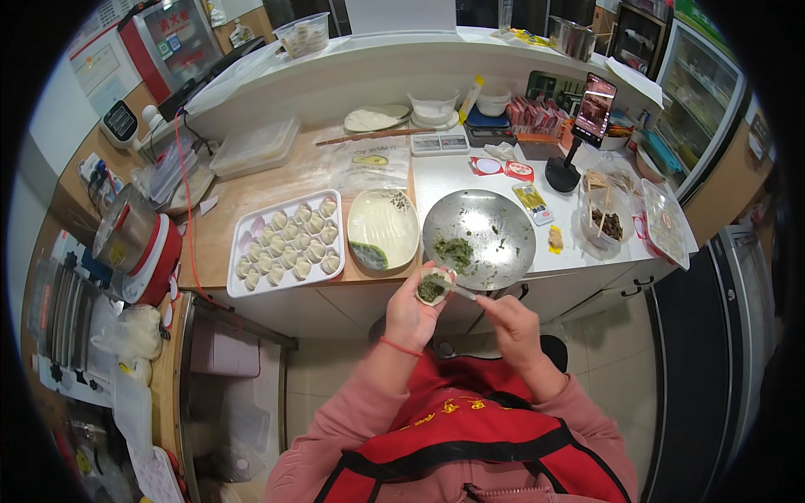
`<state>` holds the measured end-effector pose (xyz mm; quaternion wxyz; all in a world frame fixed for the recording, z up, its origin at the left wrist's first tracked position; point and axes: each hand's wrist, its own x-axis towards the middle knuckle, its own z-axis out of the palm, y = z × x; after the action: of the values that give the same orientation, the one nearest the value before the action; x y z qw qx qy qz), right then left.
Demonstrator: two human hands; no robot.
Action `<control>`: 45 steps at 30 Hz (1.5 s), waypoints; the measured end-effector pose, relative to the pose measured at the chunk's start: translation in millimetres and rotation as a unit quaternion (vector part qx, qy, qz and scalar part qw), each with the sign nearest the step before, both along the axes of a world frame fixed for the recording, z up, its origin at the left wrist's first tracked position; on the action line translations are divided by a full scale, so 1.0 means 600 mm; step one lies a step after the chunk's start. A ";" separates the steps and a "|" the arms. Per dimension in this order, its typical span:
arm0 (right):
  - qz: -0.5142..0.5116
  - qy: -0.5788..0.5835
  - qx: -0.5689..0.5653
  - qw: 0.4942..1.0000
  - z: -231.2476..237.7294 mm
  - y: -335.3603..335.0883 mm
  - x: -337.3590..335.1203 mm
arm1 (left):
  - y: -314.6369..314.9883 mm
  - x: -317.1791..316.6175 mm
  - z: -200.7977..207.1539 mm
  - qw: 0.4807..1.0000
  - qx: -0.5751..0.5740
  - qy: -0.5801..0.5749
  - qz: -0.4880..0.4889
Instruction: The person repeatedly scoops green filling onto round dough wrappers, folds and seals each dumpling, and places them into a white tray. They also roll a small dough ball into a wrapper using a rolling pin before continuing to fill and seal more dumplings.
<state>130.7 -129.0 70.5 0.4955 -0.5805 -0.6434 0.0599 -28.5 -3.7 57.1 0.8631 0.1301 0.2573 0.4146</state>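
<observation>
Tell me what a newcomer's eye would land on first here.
Probably the white tray of pale folded dumplings, left of centre. Next come the wide metal bowl with green filling, right of centre, and, nearer the person, the left hand holding a filled wrapper while the right hand holds a thin utensil. A lit phone on a black stand catches attention at upper right.

Wears a pink top [340,419], long in the sleeves, both stopping short of the wrists. Shows raised lettering on the left sleeve [295,459] (pink on pink, so easy to miss) and a toothed zip [513,495] low at the front. Has on a red apron [495,425] over that, with broad black trim [457,453] and yellow marks [453,406]. Sports a thin red cord [401,346] round the wrist of the left hand [411,314]. Goes bare at the right hand [515,331] too.
</observation>
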 end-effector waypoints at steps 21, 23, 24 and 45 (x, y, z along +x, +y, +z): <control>0.020 0.235 -0.204 0.950 0.042 -0.010 0.025 | -0.008 0.000 -0.008 0.995 0.061 0.028 -0.075; 0.033 0.267 -0.177 0.947 0.044 -0.009 0.024 | -0.009 0.001 -0.003 0.996 0.040 0.003 -0.079; 0.045 0.277 -0.148 0.948 0.044 -0.008 0.022 | -0.010 0.001 -0.001 0.996 0.026 -0.006 -0.085; -0.001 -0.021 0.053 0.998 -0.004 0.013 0.006 | -0.033 0.023 0.002 0.987 0.004 -0.055 -0.153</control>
<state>134.5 -121.3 68.0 0.5125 -0.5551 -0.6551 0.0128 -15.0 -23.3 58.0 0.9288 0.1483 0.1845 0.2850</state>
